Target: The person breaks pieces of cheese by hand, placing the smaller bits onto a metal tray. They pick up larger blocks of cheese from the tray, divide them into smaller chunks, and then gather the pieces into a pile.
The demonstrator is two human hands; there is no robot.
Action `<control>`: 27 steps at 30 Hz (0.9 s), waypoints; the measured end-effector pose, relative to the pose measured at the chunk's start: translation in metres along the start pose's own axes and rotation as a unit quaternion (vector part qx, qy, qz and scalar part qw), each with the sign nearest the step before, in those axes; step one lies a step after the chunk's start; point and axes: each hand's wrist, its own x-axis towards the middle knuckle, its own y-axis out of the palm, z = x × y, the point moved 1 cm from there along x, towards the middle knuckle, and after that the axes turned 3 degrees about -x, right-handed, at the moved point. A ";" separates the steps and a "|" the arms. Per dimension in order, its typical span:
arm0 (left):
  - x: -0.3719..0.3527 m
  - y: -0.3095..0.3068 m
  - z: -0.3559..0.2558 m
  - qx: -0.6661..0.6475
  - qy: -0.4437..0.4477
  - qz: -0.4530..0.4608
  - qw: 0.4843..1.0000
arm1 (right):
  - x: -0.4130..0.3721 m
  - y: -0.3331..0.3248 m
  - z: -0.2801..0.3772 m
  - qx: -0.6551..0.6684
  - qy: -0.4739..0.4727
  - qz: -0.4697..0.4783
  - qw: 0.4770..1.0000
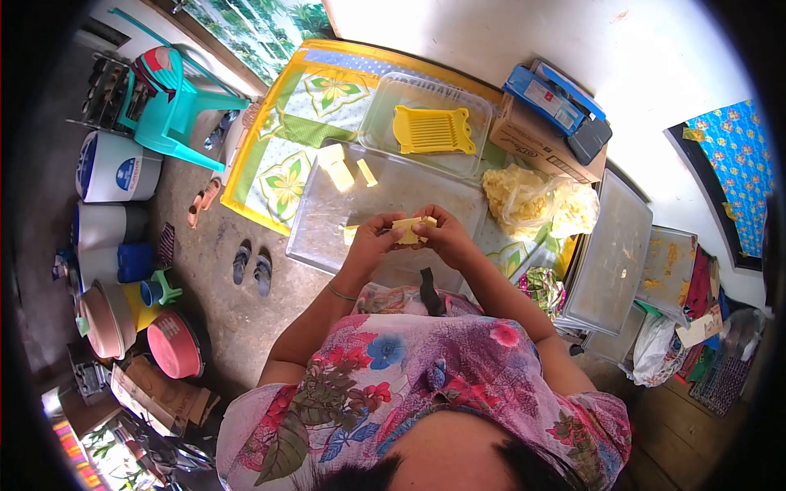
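Between my two hands is a pale yellow block (407, 229), soft-looking like dough, held low over the near part of a metal tray (434, 180). My left hand (377, 235) pinches its left end, and my right hand (444, 236) grips the right end with thumb and fingers. Another pale yellow piece (350, 235) lies beside my left hand, partly hidden by it. Farther up the tray are a larger pale yellow slab (335, 168) and a thin strip (366, 173).
Behind the tray, a yellow ridged board (434, 131) sits in a clear plastic tub (378, 114). A bag of yellow pieces (517, 196) and a cardboard box (532, 135) stand right. More trays (610, 254) lean farther right. A green chair (168, 123) is left.
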 end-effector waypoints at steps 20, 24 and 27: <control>0.004 -0.001 0.000 0.042 0.039 0.014 0.998 | 0.002 -0.004 0.000 0.053 0.004 0.036 0.998; 0.004 0.000 -0.002 0.030 0.024 0.010 0.999 | 0.002 -0.006 -0.001 0.058 0.007 0.037 0.998; 0.005 0.000 -0.001 0.097 0.046 -0.006 0.994 | 0.002 -0.005 0.001 -0.001 -0.008 0.013 1.000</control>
